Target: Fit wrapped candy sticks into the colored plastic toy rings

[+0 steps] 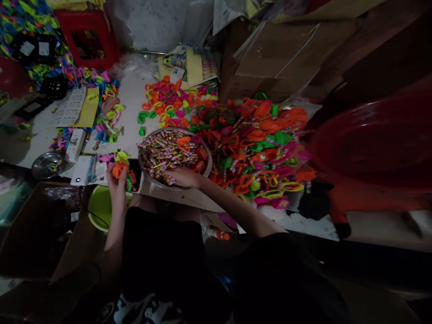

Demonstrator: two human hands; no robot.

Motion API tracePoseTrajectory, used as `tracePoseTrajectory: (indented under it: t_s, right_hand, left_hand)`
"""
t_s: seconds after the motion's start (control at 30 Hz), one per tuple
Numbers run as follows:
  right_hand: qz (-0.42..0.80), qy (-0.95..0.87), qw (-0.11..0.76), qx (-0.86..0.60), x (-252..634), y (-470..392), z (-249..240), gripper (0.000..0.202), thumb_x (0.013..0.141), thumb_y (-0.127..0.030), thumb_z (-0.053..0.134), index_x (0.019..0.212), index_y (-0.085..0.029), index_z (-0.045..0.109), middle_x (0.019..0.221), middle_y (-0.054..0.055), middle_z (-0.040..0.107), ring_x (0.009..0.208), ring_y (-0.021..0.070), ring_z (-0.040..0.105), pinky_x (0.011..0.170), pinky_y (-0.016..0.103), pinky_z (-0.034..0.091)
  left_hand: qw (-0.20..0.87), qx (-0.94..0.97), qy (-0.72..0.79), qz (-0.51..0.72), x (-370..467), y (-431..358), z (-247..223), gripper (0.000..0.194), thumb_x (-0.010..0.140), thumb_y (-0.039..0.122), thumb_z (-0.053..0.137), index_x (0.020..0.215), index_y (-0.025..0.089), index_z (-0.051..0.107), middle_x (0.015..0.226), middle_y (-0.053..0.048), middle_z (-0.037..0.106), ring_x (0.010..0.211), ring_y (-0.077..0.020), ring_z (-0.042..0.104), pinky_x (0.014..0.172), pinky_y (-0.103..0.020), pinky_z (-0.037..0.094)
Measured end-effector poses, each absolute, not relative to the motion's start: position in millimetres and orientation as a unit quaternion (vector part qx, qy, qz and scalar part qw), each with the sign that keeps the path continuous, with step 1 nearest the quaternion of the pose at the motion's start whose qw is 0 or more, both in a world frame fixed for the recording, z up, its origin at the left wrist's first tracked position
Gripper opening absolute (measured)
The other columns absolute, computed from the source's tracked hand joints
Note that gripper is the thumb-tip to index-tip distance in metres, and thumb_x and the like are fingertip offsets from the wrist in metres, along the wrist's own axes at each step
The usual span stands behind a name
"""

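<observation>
My left hand is closed around an orange plastic toy watch at the table's front edge. Yellow, green and more orange plastic pieces sit close beside its fingers. A round metal bowl holds many small candies in twisted, striped wrappers, with a few orange plastic pieces on top. My right hand reaches over the bowl's front rim, its fingers down among the wrapped candies. Those fingertips are partly hidden and dim, so their grip is unclear. Right of the bowl lies a large heap of bright toy watches.
A white phone-like device and a small metal bowl are on the left. Below stand a green tub and an open carton. A red basin is at right, a cardboard box behind, a red stool back left.
</observation>
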State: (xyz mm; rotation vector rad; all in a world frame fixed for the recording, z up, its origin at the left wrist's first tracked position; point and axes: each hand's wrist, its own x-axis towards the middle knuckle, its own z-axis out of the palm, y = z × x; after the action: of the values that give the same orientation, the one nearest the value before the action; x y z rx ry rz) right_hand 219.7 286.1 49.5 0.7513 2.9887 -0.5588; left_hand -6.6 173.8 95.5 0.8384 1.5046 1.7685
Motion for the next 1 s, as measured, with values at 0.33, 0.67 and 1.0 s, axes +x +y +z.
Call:
tracePoseTrajectory:
  t_s: [0.33, 0.67, 1.0]
  right_hand:
    - [-0.175, 0.95, 0.066, 0.249, 208.4, 289.1, 60.3, 0.045, 0.078, -0.01, 0.053, 0.122, -0.018, 0.056, 0.12, 0.012, 0.064, 0.107, 0.0262, 0.062, 0.086, 0.035, 0.048]
    - [-0.219, 0.943, 0.016, 0.252, 213.5, 286.2, 54.2, 0.044, 0.075, -0.001, 0.048, 0.114, -0.016, 0.059, 0.116, 0.012, 0.065, 0.105, 0.0233, 0.061, 0.091, 0.036, 0.046]
    - [-0.411, 0.798, -0.244, 0.366, 252.9, 287.8, 76.3, 0.041, 0.075, -0.024, 0.063, 0.114, -0.017, 0.054, 0.108, 0.009, 0.067, 0.101, 0.0211, 0.062, 0.089, 0.038, 0.05]
  left_hand:
    - [0.318, 0.271, 0.572, 0.706, -13.7, 167.8, 106.6, 0.047, 0.074, 0.053, 0.066, 0.105, 0.023, 0.048, 0.082, 0.003, 0.054, 0.052, -0.0065, 0.052, 0.042, -0.017, 0.04]
    - [0.314, 0.274, 0.571, 0.708, -12.6, 169.8, 104.2, 0.049, 0.073, 0.053, 0.067, 0.108, 0.025, 0.05, 0.091, -0.001, 0.057, 0.062, -0.009, 0.058, 0.045, -0.017, 0.045]
    - [0.358, 0.359, 0.559, 0.657, 15.3, 191.7, 109.8, 0.048, 0.073, 0.051, 0.069, 0.11, 0.025, 0.052, 0.091, 0.001, 0.058, 0.051, -0.0059, 0.053, 0.045, -0.019, 0.044]
